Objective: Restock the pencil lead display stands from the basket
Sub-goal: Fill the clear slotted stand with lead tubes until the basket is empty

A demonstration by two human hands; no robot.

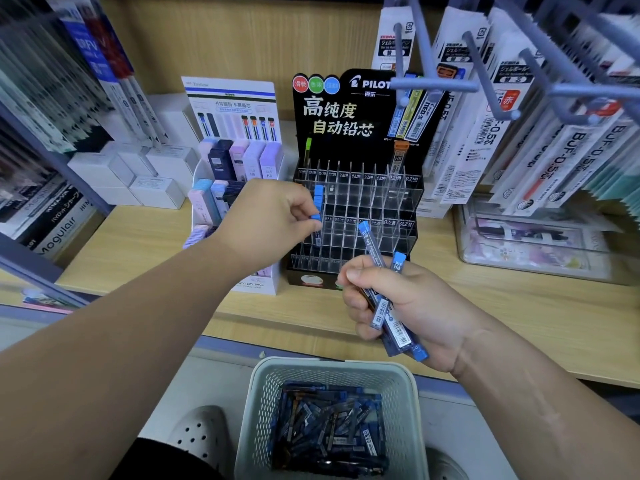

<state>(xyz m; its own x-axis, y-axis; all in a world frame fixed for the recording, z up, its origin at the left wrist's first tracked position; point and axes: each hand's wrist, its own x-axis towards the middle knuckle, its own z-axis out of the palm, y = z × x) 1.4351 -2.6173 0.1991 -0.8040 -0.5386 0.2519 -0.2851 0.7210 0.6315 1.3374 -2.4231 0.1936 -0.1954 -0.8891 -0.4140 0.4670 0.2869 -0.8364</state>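
A black Pilot display stand [360, 206] with clear slotted compartments sits on the wooden shelf. My left hand [273, 220] pinches a blue-capped lead tube [317, 218] at the stand's left side, its lower end down in a slot beside other blue-capped tubes. My right hand [391, 303] grips a bundle of several blue lead tubes [389, 306] in front of the stand's lower rows. Below, a pale mesh basket [259, 403] holds many more blue tubes [329, 427].
A white lead display [235, 150] with pastel cases stands left of the Pilot stand. Grey hooks [436, 85] with hanging refill packs jut out at upper right. A clear plastic box [530, 237] sits at right, white boxes [138, 178] at left.
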